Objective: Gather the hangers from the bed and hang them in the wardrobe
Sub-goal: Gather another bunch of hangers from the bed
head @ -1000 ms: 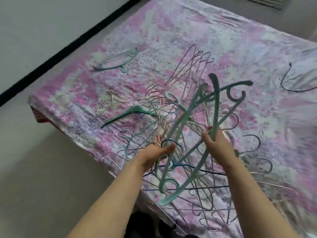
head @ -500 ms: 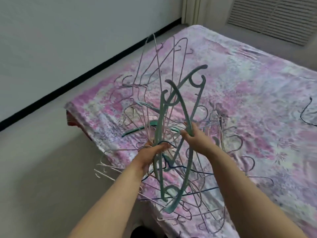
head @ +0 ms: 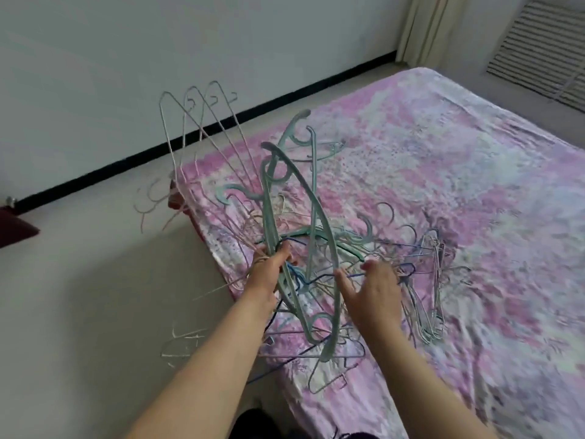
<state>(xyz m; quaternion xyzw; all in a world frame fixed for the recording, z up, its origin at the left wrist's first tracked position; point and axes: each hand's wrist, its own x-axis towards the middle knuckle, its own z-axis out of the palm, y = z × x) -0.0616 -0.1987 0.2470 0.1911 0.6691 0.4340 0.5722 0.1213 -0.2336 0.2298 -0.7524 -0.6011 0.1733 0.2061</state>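
R hand (head: 375, 291) has let go, now open at 3 o'clock of the hanger bundle (head: 285, 236); L hand (head: 269, 269) alone grips it above the bed (head: 443, 172) corner. More wire hangers (head: 427, 280) at 3 o'clock await; gathering's unfinished.

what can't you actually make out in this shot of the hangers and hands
- Head view: how many hangers are in the tangle; wires overlap and blur.
- Left hand: its fingers are buried in the bundle, so which hangers it grips is unclear.
- Right hand: open, motion-blurred; contact with the wires cannot be told.
- Wardrobe: not in view.
- Dark red object: cut off by the left edge.
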